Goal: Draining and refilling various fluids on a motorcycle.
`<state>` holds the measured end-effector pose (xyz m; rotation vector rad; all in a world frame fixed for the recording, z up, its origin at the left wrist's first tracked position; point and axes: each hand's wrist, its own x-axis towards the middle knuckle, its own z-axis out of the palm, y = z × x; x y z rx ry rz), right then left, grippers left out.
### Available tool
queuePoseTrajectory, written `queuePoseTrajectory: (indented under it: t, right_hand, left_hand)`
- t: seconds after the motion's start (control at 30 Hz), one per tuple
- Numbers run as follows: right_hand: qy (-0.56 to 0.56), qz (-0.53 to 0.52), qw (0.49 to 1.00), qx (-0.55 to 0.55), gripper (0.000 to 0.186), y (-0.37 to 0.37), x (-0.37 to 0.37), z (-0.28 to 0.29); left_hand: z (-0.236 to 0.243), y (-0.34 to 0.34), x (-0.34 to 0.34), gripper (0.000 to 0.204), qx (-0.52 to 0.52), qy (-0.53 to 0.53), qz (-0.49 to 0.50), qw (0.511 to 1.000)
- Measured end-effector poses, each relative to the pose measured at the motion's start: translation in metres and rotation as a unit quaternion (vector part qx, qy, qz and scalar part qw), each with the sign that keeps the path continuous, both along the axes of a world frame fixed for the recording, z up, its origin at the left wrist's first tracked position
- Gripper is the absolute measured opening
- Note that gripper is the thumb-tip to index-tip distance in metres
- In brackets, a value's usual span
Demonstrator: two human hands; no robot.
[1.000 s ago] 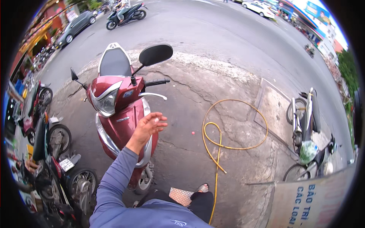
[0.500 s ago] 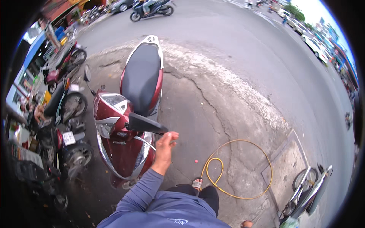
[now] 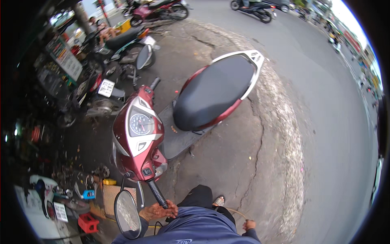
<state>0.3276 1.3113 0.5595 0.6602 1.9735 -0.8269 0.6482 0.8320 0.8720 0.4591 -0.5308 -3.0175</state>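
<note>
A dark red scooter (image 3: 140, 148) stands before me, its front to the left and its long black seat (image 3: 217, 89) reaching to the upper right. My left hand (image 3: 159, 210) is at the tip of the near black handlebar grip (image 3: 157, 193), fingers loosely extended and not wrapped round it. Whether it touches the grip cannot be told. The near round mirror (image 3: 127, 213) covers part of my left wrist. Low on the right, my right hand (image 3: 249, 224) hangs beside my body with its fingers curled, and no object shows in it. A thin hose (image 3: 236, 212) passes close by.
Parked motorbikes (image 3: 122, 44) and a signboard (image 3: 65, 59) crowd the left. A red crate (image 3: 87, 223) and a blue bottle (image 3: 88, 194) sit at lower left. Cracked pavement (image 3: 272, 162) borders the road (image 3: 333, 142), where a rider passes on a dark scooter (image 3: 256, 12).
I have moved round to the scooter's side, so its dashboard now faces me. My left hand has gone from beside one mirror to the grip's end. My right hand shows more fully.
</note>
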Motion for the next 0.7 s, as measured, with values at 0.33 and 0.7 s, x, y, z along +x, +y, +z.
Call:
queuePoseTrajectory:
  t: [0.33,0.7]
  right_hand:
    - [0.185,0.118,0.966,-0.138,0.034,-0.418,-0.535,0.039]
    - [0.157,0.094,0.959,-0.218,0.108,-0.758,-0.711,0.037]
  left_hand:
    - [-0.007,0.041,-0.037,0.022,0.049,-0.147,0.258,0.954]
    - [0.046,0.019,-0.137,0.036,-0.115,-0.838,0.240,0.476]
